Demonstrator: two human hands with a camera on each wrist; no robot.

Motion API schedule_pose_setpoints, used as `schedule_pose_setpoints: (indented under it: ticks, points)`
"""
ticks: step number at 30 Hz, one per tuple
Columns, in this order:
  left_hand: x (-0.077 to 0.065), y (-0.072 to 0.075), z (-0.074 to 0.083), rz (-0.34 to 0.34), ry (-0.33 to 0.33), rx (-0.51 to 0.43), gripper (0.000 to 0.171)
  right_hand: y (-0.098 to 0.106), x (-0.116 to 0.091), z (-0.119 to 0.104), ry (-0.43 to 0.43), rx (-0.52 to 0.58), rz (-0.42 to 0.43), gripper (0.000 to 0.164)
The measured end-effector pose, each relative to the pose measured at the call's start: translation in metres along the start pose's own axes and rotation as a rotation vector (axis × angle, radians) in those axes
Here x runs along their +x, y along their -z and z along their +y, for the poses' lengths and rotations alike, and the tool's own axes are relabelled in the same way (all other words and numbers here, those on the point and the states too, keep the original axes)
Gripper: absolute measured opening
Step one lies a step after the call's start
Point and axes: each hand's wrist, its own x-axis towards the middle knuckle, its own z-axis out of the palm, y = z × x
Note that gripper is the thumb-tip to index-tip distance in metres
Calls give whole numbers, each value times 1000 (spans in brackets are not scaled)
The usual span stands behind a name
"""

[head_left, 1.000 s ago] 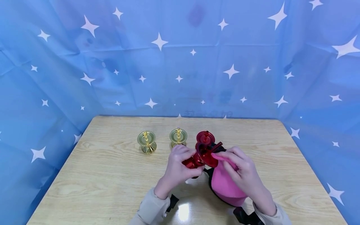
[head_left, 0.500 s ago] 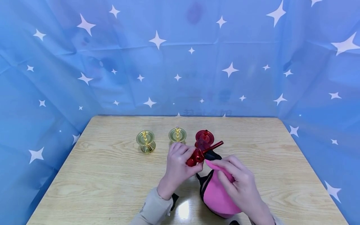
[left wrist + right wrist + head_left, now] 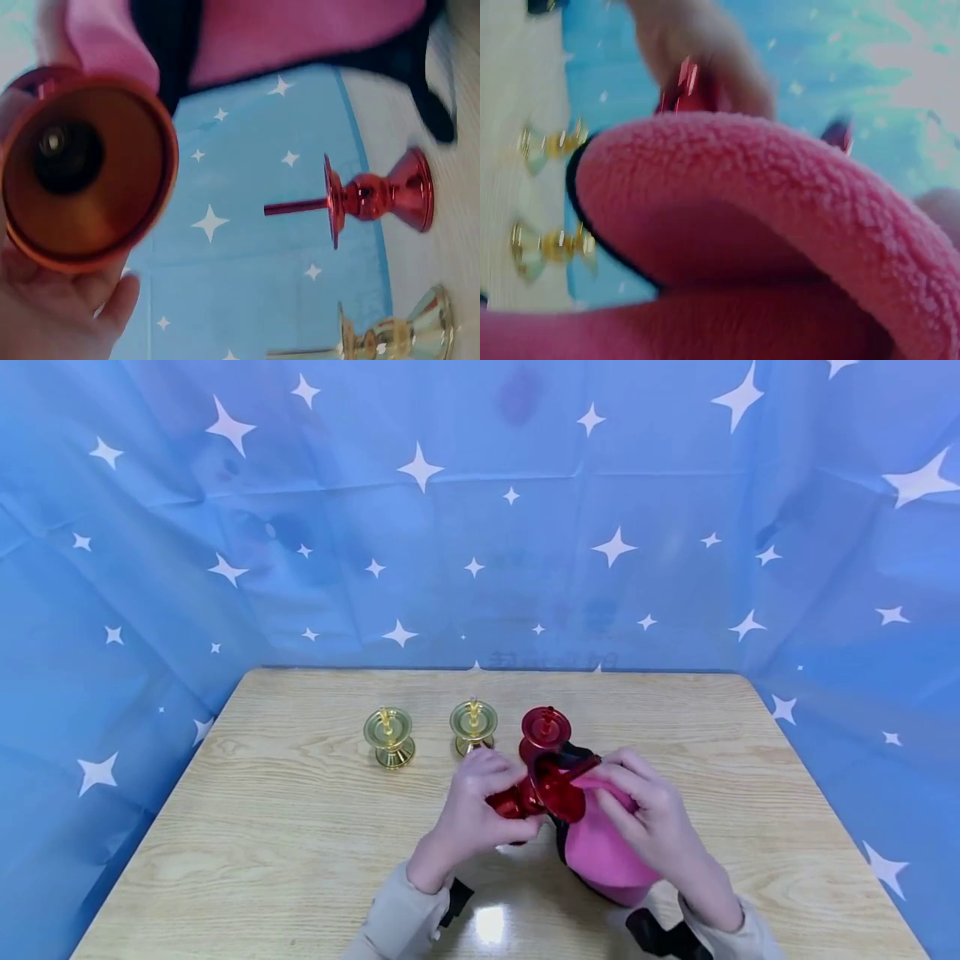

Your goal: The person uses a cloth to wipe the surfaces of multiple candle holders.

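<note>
In the head view my left hand (image 3: 472,806) grips a shiny red candlestick (image 3: 561,795) by its stem and base, tilted with its dish and spike toward my right hand (image 3: 660,822). The left wrist view looks into the hollow underside of its base. Between the thumb and fingers of my right hand is a pinched fold of pink cloth (image 3: 606,852) with black edging, held at the candlestick's dish. The fleecy pile of the cloth fills much of the right wrist view and hides most of the right hand there.
Behind the hands stands a second red candlestick (image 3: 546,727), upright, partly covered by the held one. To its left are two gold candlesticks, the nearer one (image 3: 474,723) and the farther one (image 3: 388,731). A blue star-patterned curtain (image 3: 480,527) rises behind the wooden table (image 3: 247,827).
The held candlestick tipped away, hiding its dish face, then turned back toward the right hand. The right hand and cloth dipped left and down, then returned up and right.
</note>
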Motion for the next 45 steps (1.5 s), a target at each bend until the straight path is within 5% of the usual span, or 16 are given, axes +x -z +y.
schedule_pose_setpoints:
  ticks: [5,9,15,23,27,32,35,39,45]
  points:
    - [1,-1,3,-198,34,-209,24,-1,8,24,193,193,-30,24]
    - [9,1,12,-247,41,-266,16,-4,11,30,282,254,-29,24]
    - [20,15,26,-185,79,-270,16,-3,13,20,267,215,-19,22]
    - [2,3,3,-22,142,-168,32,3,0,-9,149,190,36,18]
    - [-2,-3,1,62,279,-172,23,-3,-19,-8,-104,347,200,18]
    - [1,-7,6,104,372,-233,20,-17,-32,-11,-762,730,450,30]
    - [3,-10,9,113,393,-225,22,-27,-31,-14,-1016,914,478,28]
    - [5,-14,12,141,452,-206,28,-40,-28,-19,-1086,972,443,25]
    - [4,-19,18,175,631,-263,34,-49,-21,-24,-1098,932,485,21]
